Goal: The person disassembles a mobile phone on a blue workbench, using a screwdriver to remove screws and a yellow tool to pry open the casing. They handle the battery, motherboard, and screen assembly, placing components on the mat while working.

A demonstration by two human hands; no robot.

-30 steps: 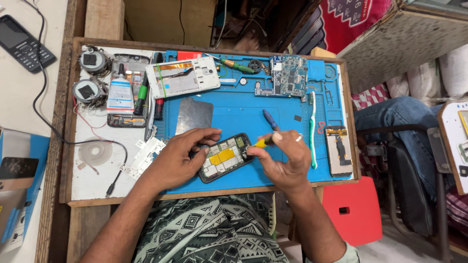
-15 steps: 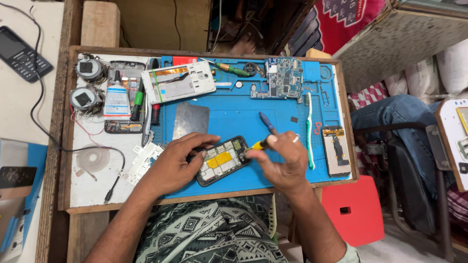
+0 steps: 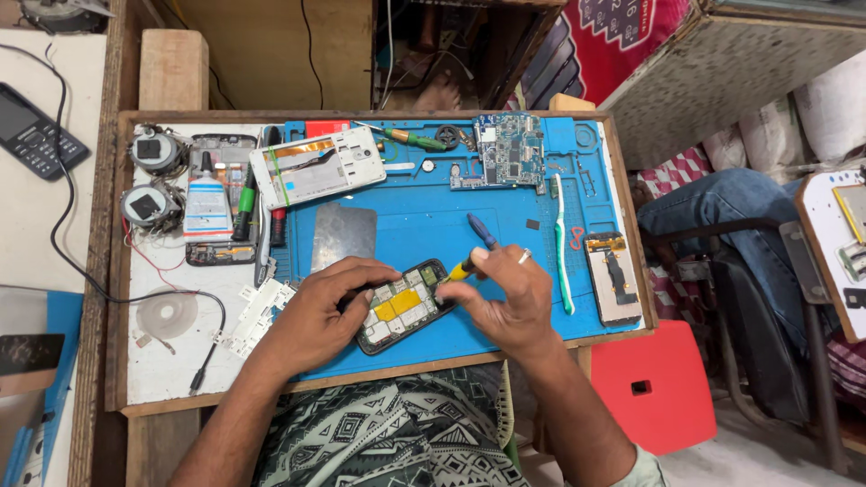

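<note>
The opened phone [image 3: 403, 305] lies back-up on the blue mat [image 3: 424, 225], tilted so its long edge runs from the left hand [image 3: 320, 311] up toward the right hand [image 3: 514, 302]; that slant seems to suit both wrists and keeps the exposed insides facing the camera. The left hand curls over the phone's near-left end, fingers bent and pressed on its edge, apparently to pin it flat against the mat. The right hand sits just right of the phone, fingers closed in a pinch round a yellow-handled screwdriver [image 3: 462, 268] whose tip meets the phone's upper right corner. Just beyond that hand's fingertips a blue tool [image 3: 482, 231] lies loose on the mat, and to its right a toothbrush [image 3: 561, 243] runs lengthwise. Beyond the left hand rests a grey plate [image 3: 343, 234], with a circuit board [image 3: 507, 162] farther off.
</note>
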